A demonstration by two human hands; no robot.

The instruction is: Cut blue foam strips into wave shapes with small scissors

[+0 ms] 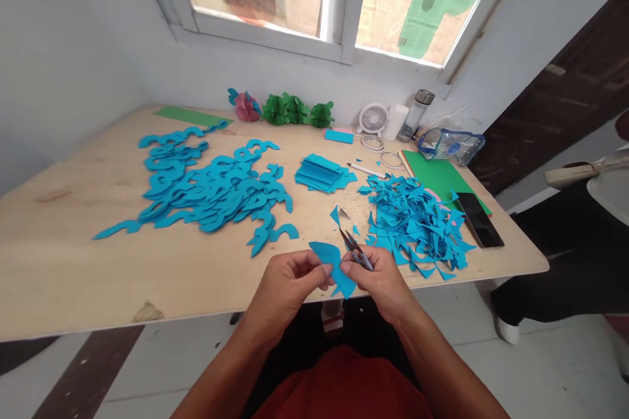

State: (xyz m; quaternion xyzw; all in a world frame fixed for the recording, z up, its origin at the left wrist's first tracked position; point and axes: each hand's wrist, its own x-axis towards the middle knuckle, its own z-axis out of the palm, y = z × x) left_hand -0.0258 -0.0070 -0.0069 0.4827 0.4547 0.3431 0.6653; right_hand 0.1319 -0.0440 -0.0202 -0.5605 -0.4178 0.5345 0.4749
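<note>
A partly cut piece of blue paper [327, 254] is held just above the table's front edge. My left hand [301, 278] pinches its left side between thumb and fingers. Closed around a pair of scissors [354, 247], my right hand [376, 278] also touches the paper's right side with its thumb. The scissor blades point up and away from me, beyond the paper. Left of my hands lies a heap of blue curved paper cut-outs [221, 193]. To the right is a pile of blue paper scraps [413, 219]. Between them sits a stack of folded blue paper [322, 173].
A phone [479, 219] and green sheets [437, 173] lie at the right. Along the wall stand green paper shapes [293, 109], a small fan [373, 119], a bottle [415, 116] and a clear pouch [451, 146]. A pencil [366, 170] lies mid-table. Another person [550, 242] is at the right.
</note>
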